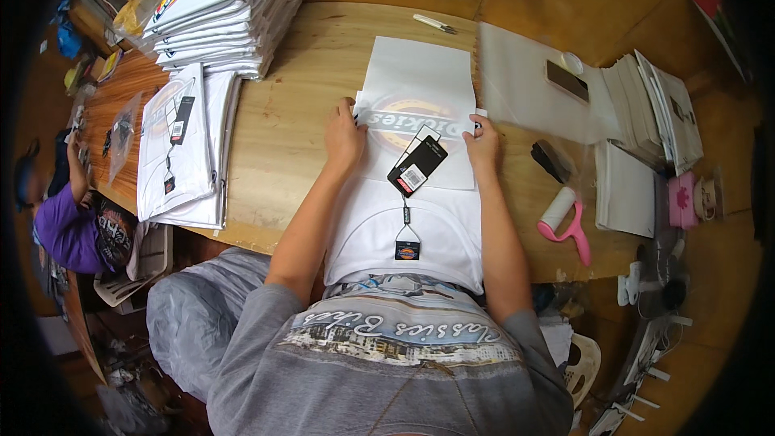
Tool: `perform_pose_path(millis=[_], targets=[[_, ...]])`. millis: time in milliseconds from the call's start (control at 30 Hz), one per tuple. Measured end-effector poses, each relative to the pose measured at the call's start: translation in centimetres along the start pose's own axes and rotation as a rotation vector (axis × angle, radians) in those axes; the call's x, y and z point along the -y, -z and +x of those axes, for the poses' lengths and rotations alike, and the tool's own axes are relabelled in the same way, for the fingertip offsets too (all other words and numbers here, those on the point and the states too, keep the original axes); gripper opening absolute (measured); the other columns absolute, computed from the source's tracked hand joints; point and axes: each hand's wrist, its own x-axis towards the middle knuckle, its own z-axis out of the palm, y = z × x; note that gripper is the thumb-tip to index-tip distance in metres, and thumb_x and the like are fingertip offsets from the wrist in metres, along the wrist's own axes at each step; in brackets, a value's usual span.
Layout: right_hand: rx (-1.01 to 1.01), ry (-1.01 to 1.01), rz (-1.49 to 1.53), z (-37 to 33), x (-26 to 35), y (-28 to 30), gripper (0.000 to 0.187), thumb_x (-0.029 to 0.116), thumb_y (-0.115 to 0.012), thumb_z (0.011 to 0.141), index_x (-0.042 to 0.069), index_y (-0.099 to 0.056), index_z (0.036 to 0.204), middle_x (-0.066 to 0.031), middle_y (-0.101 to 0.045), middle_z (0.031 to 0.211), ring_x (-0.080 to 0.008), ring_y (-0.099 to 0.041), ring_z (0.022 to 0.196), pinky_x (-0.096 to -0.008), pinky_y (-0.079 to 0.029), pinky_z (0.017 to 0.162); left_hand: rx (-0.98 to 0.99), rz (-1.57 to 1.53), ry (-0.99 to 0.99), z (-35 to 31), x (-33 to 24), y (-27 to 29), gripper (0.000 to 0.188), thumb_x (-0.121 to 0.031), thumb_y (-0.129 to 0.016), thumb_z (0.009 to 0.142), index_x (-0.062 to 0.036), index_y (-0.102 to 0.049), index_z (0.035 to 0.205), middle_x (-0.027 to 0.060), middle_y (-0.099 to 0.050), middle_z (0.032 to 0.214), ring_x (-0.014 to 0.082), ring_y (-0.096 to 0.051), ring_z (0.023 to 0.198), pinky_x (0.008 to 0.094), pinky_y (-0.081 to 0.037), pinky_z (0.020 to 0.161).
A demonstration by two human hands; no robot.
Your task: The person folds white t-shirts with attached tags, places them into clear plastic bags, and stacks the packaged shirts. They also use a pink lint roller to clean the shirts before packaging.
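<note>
A white T-shirt (379, 218) lies on the table in front of me, its collar toward my body. Over its chest is a thin white paper sheet (420, 64), and a coloured print shows through it. A black hang tag (417, 165) with a white barcode label rests on the sheet, its cord running to the collar label (408, 250). My left hand (345, 136) is closed on the shirt's left edge, fingers curled beside the sheet. My right hand (483, 144) pinches the right edge; its fingertips are partly tucked under the fabric.
A tall stack of folded white T-shirts (218, 24) stands at back left, with more tagged shirts (182, 145) nearer. On the right are a phone (567, 81), a pink-handled lint roller (565, 224) and stacked white paper (626, 190). A pen (434, 23) lies behind. A person in purple (74, 226) sits far left.
</note>
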Motion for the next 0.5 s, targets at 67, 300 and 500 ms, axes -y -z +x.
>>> perform_pose_path(millis=[67,300,500], targets=[[-0.006,-0.012,-0.088,-0.5,0.6,0.2,0.036,0.005,-0.064,0.066,0.011,-0.055,0.100,-0.0021,-0.049,0.060,-0.0145,-0.046,0.055,-0.0285,-0.039,0.053,-0.034,0.163,-0.169,-0.7,-0.1,-0.2,0.041,-0.007,-0.060,0.069,-0.0105,-0.044,0.106,0.0131,-0.052,0.100,0.0280,-0.049,0.095,0.0365,-0.039,0.076],[-0.173,0.039,-0.737,0.8,-3.1,6.0,0.023,0.010,-0.049,0.077,0.004,-0.054,0.098,-0.0163,-0.053,0.096,-0.0316,-0.051,0.089,-0.0390,-0.043,0.075,0.152,0.301,-0.547,-4.0,0.1,-1.6,0.036,-0.038,-0.043,0.082,-0.0286,-0.045,0.116,0.0015,-0.034,0.128,0.0280,-0.024,0.121,0.0492,-0.017,0.096],[-0.130,-0.143,-0.925,2.3,-9.6,13.1,0.028,0.011,-0.039,0.080,0.011,-0.047,0.108,-0.0120,-0.040,0.114,-0.0327,-0.042,0.103,-0.0454,-0.038,0.081,0.129,0.300,-0.564,-4.0,0.0,-1.6,0.036,-0.037,-0.045,0.081,-0.0258,-0.046,0.115,0.0004,-0.036,0.127,0.0273,-0.025,0.120,0.0484,-0.018,0.096]])
